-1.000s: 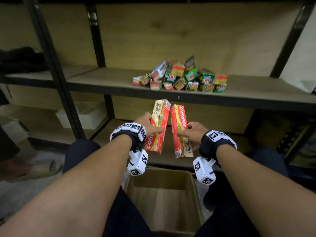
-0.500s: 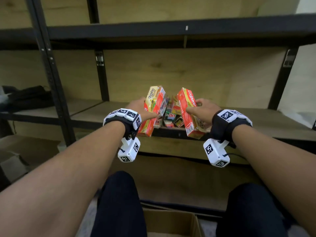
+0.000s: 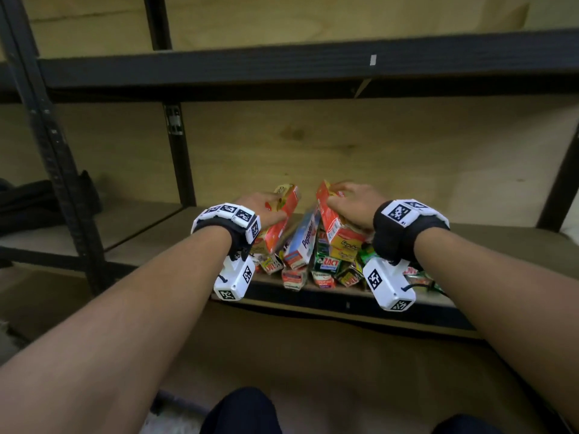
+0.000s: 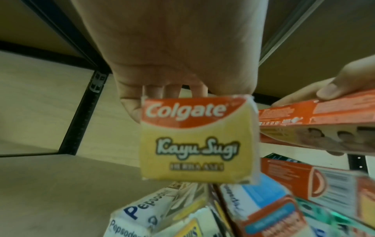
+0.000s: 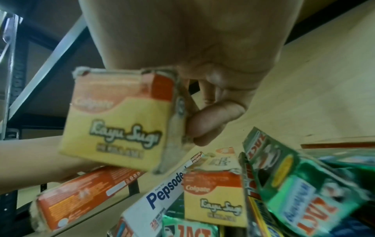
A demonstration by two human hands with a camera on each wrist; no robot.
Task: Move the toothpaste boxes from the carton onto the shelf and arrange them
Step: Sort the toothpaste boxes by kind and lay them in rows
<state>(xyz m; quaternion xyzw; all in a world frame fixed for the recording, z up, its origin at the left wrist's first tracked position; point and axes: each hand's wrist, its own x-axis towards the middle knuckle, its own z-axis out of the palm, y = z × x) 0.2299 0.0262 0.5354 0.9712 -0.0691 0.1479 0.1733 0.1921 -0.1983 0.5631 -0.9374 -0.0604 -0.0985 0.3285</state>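
Cardboard, thin and printed red and yellow, makes up the two long Colgate toothpaste boxes now held near the centre of the head view, over the heap of smaller mixed toothpaste boxes (image 3: 316, 261) on the wooden shelf board (image 3: 501, 239). The left hand (image 3: 260, 208) has its grip clenched round the left red-and-yellow Colgate box (image 3: 280, 220), fingers on one long face and thumb on the other, its square end flap filling the middle of the left wrist view (image 4: 198, 139). The right hand (image 3: 354, 205) is grasping the right red-and-yellow Colgate box (image 3: 332, 220) the same way, thumb pressed to a side near the end, at centre left of the right wrist view (image 5: 121, 121). Both boxes tilt, their lower ends toward the heap; whether they touch it I cannot tell. Such boxes are probably light, and stiff along the edges but easy to dent on the broad faces; the frayed corners suggest soft, worn card. Glossy print may slip a little, so a hold across the narrow sides near mid-length looks safest, with gentle pressure. The white-and-blue Pepsodent box (image 3: 302, 242) leans between the two and could slide if nudged. No carton shows in any view.
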